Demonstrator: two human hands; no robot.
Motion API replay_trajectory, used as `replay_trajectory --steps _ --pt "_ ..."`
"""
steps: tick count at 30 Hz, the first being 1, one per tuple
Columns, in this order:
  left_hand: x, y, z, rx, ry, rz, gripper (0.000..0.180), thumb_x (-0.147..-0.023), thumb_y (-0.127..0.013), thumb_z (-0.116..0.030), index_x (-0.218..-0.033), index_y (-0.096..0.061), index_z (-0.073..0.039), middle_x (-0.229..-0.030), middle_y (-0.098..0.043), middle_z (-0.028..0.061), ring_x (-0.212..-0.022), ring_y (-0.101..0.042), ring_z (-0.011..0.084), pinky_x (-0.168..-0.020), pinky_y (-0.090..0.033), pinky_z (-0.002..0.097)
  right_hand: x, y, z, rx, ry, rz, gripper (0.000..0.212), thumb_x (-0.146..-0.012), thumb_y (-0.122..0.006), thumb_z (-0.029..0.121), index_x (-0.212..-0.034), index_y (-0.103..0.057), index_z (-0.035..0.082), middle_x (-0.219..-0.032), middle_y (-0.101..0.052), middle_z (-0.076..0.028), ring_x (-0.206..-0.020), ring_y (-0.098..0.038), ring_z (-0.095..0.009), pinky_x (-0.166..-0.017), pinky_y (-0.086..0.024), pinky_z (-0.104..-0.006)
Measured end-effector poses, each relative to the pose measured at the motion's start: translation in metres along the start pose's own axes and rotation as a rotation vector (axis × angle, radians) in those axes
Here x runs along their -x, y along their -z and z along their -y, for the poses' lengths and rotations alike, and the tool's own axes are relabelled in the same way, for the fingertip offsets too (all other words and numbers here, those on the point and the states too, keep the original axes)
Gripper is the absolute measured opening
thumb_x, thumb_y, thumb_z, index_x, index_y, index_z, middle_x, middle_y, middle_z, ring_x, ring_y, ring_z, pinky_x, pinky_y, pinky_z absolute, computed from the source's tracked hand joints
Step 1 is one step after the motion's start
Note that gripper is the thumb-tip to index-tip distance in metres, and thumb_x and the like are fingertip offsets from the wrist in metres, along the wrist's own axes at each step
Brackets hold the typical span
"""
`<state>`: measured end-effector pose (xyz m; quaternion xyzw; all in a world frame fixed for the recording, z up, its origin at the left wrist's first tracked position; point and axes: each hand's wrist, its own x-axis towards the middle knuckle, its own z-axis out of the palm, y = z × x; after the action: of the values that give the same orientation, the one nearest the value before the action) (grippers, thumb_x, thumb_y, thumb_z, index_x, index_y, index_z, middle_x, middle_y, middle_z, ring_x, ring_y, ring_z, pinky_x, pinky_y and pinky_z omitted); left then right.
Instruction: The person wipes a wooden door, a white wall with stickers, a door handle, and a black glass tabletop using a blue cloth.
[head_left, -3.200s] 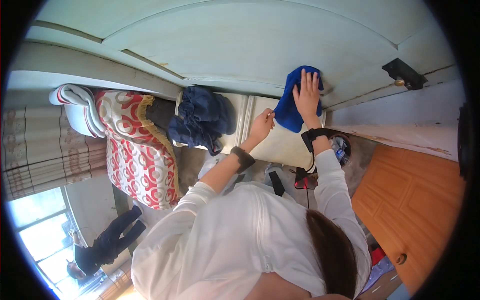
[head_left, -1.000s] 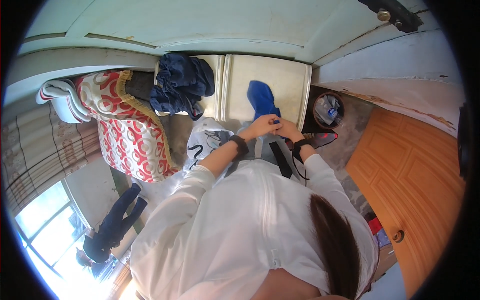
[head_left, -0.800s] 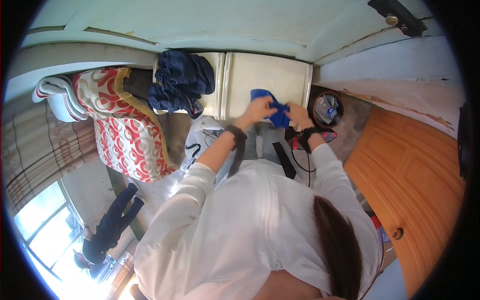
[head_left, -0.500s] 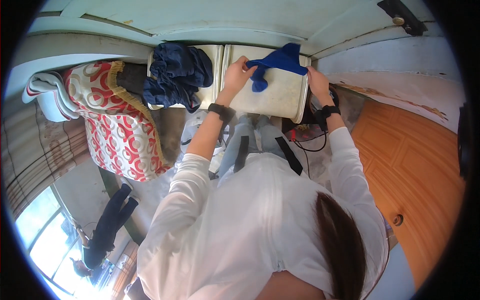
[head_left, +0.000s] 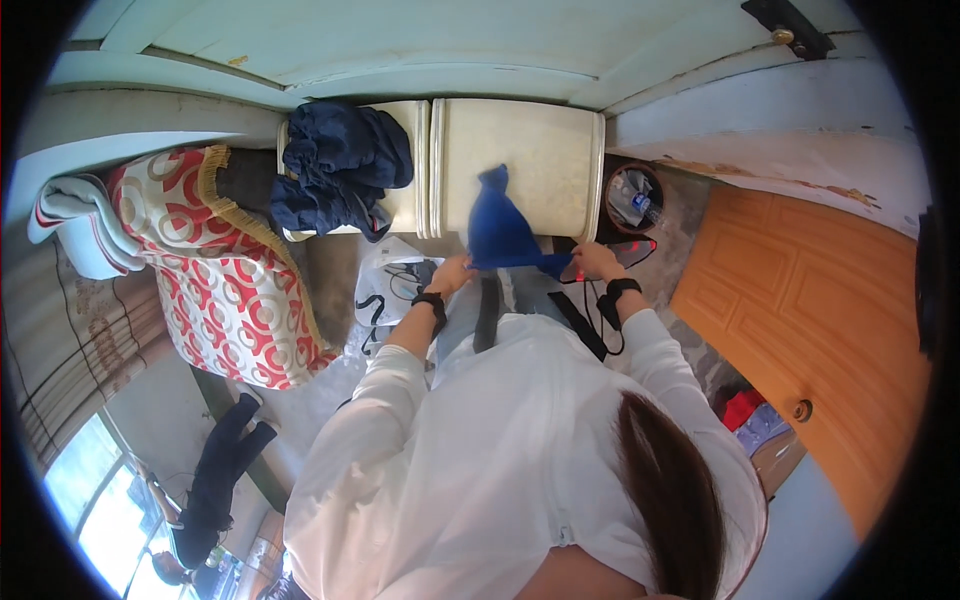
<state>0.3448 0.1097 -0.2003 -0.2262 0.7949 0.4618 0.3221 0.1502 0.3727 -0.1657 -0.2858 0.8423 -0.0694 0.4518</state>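
A bright blue piece of cloth [head_left: 500, 225] stretches between my two hands near my lap. Its far end lies over the cream bench top [head_left: 550, 140], and its near edge hangs past the bench's front. At the cloth's left corner, my left hand [head_left: 455, 274] pinches the fabric. My right hand [head_left: 598, 262] grips the narrow right end with closed fingers. Both wrists wear black straps. On the left part of the bench sits a crumpled dark navy garment [head_left: 340, 160], apart from my hands. What kind of item the blue cloth is cannot be made out.
A red-and-white patterned cover [head_left: 230, 280] drapes over furniture at left. A white bag [head_left: 385, 285] stands by my left leg, a round bin [head_left: 633, 198] right of the bench. An orange wooden door [head_left: 790, 320] is at right. Another person [head_left: 215, 470] stands at lower left.
Both hands have drawn back from over the bench toward my body, bringing the blue cloth with them. The cloth now spreads wider, and the bin at right has come into fuller view.
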Motion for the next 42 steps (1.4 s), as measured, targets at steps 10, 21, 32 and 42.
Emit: replay_trajectory --steps 10,21,32,42 --pt "-0.079 0.136 -0.109 -0.059 -0.205 -0.493 0.028 -0.077 -0.056 -0.031 -0.086 -0.055 -0.004 -0.08 -0.058 0.017 -0.078 -0.055 0.0336 -0.067 -0.043 0.0398 -0.059 0.143 0.033 -0.116 0.037 -0.71 0.024 -0.08 -0.043 0.021 -0.09 -0.063 0.011 -0.073 -0.063 -0.008 -0.072 -0.059 -0.029 -0.064 -0.046 -0.0388" --pt "-0.063 0.082 -0.045 -0.068 -0.117 -0.379 0.028 -0.076 -0.055 -0.03 -0.089 -0.055 -0.006 -0.083 -0.06 0.0168 -0.08 -0.057 0.035 -0.069 -0.044 0.042 -0.044 0.071 0.016 0.032 -0.055 -0.335 0.024 -0.075 -0.046 0.023 -0.089 -0.062 0.012 -0.079 -0.062 -0.01 -0.074 -0.059 -0.031 -0.062 -0.046 -0.0398" --pt "-0.038 0.022 0.024 0.027 -0.236 -0.102 0.02 -0.079 -0.048 -0.022 -0.076 -0.054 -0.004 -0.077 -0.059 0.0178 -0.077 -0.055 0.0354 -0.069 -0.043 0.0415 -0.013 0.023 -0.003 -0.328 -0.052 0.062 0.019 -0.073 -0.055 0.017 -0.086 -0.063 0.004 -0.078 -0.064 -0.012 -0.072 -0.061 -0.023 -0.066 -0.047 -0.0323" --pt "-0.085 0.185 -0.172 0.059 -0.456 -0.695 0.021 -0.077 -0.056 -0.02 -0.087 -0.054 -0.001 -0.085 -0.061 0.0156 -0.083 -0.057 0.0323 -0.071 -0.045 0.0364 -0.023 0.17 0.048 -0.323 -0.05 -0.872 0.026 -0.082 -0.046 0.022 -0.099 -0.058 0.007 -0.087 -0.06 -0.017 -0.08 -0.056 -0.035 -0.069 -0.044 -0.0416"
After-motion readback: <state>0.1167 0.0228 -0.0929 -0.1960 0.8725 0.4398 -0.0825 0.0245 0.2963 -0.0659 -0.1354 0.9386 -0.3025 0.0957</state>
